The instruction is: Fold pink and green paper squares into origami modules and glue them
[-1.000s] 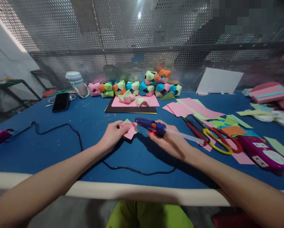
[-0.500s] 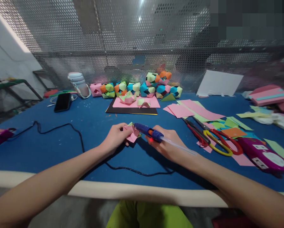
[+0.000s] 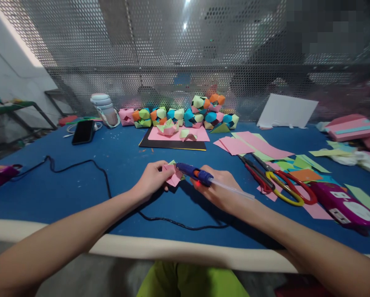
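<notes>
My left hand [image 3: 150, 179] pinches a small folded paper piece [image 3: 173, 175], pink with a green edge, just above the blue table [image 3: 79, 185]. My right hand [image 3: 218, 187] grips a blue glue gun [image 3: 195, 173] with a red light on its body and a clear glue stick trailing to the right. The gun's nozzle points left and touches the folded paper. A black cord [image 3: 88, 165] runs from under my hands across the table to the left.
Red and yellow scissors [image 3: 280, 181] lie right of my hand, beside a purple box [image 3: 342, 204] and loose coloured paper [image 3: 253, 144]. A row of paper balls [image 3: 185, 113], a black sheet with folded pieces [image 3: 172, 140], a phone [image 3: 82, 132] and a bottle [image 3: 104, 109] stand further back.
The glue gun's nozzle has moved left onto the folded paper, and both hands have drawn slightly closer together. The paper has turned a little in my left hand.
</notes>
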A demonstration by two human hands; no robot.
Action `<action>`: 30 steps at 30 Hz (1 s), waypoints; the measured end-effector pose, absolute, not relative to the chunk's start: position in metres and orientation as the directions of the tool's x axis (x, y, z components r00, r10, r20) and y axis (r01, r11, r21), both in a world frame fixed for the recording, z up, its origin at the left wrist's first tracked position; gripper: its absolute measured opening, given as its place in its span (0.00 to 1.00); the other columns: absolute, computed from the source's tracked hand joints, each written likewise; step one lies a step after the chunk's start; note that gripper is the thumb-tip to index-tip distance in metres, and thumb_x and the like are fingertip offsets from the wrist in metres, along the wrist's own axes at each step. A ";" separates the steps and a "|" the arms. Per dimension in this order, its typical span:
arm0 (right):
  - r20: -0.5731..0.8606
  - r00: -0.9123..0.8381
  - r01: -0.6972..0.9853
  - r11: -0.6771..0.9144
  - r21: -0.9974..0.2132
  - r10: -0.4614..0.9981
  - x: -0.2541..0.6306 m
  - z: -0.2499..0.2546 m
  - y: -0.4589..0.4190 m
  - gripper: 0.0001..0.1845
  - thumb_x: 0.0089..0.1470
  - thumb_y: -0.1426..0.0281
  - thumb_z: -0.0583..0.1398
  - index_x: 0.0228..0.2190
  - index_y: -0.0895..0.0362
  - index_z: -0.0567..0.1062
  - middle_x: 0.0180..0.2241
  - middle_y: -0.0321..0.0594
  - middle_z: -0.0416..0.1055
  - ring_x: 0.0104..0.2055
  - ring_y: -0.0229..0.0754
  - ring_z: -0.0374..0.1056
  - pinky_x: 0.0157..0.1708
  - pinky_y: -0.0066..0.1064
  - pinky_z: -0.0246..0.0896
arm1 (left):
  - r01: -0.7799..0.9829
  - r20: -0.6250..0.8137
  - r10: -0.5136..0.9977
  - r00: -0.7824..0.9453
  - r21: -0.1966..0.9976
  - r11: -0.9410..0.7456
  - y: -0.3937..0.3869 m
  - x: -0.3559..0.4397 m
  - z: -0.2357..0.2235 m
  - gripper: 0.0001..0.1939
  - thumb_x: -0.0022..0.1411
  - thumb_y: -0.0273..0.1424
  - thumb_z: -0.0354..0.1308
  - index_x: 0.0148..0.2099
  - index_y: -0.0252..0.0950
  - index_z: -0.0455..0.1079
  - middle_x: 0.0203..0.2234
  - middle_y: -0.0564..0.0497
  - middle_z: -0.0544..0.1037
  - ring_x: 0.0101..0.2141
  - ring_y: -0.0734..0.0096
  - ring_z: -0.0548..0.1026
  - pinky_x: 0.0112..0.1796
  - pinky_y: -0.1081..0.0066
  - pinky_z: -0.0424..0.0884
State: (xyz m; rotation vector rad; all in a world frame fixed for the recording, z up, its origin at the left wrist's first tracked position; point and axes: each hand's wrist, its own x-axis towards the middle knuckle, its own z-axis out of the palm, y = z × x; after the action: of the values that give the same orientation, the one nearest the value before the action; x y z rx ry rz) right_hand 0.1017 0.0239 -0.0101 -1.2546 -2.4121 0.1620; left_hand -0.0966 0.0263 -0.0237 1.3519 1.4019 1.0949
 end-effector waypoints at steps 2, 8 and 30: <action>0.304 -0.502 0.764 0.580 -0.283 0.809 0.101 -0.009 0.023 0.10 0.56 0.64 0.53 0.29 0.57 0.67 0.25 0.40 0.72 0.22 0.39 0.66 0.22 0.27 0.45 | 0.230 -0.016 1.000 -0.025 0.973 0.021 0.026 -0.096 -0.024 0.10 0.52 0.35 0.59 0.27 0.32 0.67 0.16 0.57 0.68 0.14 0.79 0.66 0.14 0.78 0.65; 0.297 -0.510 0.774 0.581 -0.251 0.807 0.102 -0.010 0.024 0.10 0.56 0.64 0.52 0.31 0.57 0.68 0.27 0.42 0.73 0.24 0.41 0.68 0.22 0.27 0.45 | 0.246 -0.026 0.999 -0.024 0.969 0.031 0.026 -0.096 -0.023 0.09 0.52 0.34 0.59 0.27 0.32 0.67 0.16 0.57 0.68 0.13 0.80 0.66 0.14 0.78 0.65; 0.250 -0.487 0.814 0.539 -0.216 0.837 0.101 -0.004 0.024 0.11 0.57 0.63 0.52 0.31 0.58 0.68 0.28 0.45 0.74 0.26 0.44 0.70 0.23 0.28 0.47 | 0.245 -0.007 1.000 -0.022 0.970 0.012 0.026 -0.097 -0.025 0.08 0.52 0.33 0.59 0.26 0.33 0.67 0.14 0.57 0.68 0.12 0.80 0.66 0.13 0.80 0.62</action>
State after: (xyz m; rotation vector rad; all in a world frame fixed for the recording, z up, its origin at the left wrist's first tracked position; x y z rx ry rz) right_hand 0.1012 0.0237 -0.0037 -1.3655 -2.4560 0.0972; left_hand -0.0972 0.0257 -0.0245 1.3715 1.4102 1.0904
